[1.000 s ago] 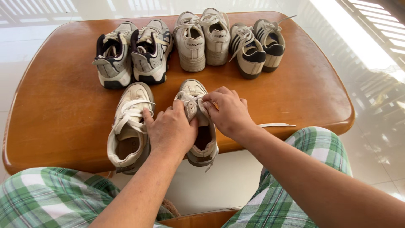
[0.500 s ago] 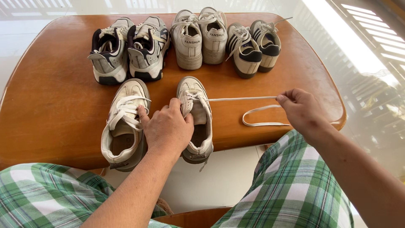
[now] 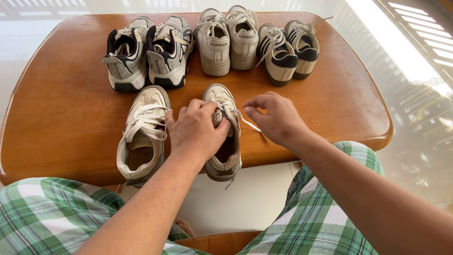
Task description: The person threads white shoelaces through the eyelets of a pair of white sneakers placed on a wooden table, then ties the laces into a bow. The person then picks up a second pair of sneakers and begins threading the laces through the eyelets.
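1. A beige shoe [image 3: 225, 141] is seen at the near edge of the wooden table [image 3: 61, 118], toe pointing away, heel overhanging that edge.
2. The left hand [image 3: 196, 130] is laid over the beige shoe's lacing area, fingers closed on its upper.
3. The right hand [image 3: 276, 118] is held just right of the beige shoe, thumb and forefinger pinched together on the white lace [image 3: 247, 123], which runs from the eyelets to the fingertips.
4. A matching shoe [image 3: 144, 134], laced, is placed just left of the beige shoe.
5. Beyond the beige shoe, three pairs are lined up: grey-and-navy trainers [image 3: 148, 52] to the far left, cream sneakers [image 3: 226, 40] straight beyond, striped sneakers [image 3: 288, 52] to the far right
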